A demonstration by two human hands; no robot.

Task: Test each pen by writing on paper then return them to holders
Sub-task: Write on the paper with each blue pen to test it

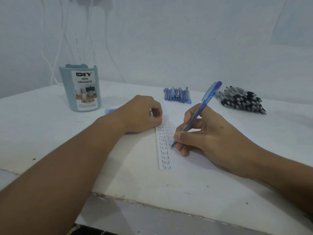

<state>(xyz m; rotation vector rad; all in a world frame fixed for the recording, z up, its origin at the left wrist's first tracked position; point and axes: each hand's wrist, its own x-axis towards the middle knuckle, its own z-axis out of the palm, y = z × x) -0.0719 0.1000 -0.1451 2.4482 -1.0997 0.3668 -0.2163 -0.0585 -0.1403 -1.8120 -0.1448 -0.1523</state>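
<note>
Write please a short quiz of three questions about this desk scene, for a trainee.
1. True or false: the right hand holds a blue pen with its tip on the paper strip.
2. Which pile lies farther right: blue pens or black pens?
3. What word repeats on the strip?

Key: 1. true. 2. black pens. 3. "Test".

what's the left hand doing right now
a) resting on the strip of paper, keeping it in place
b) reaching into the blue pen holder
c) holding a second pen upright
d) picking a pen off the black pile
a: the left hand rests on the upper part of the paper strip while the right hand writes on it with a blue pen.
</note>
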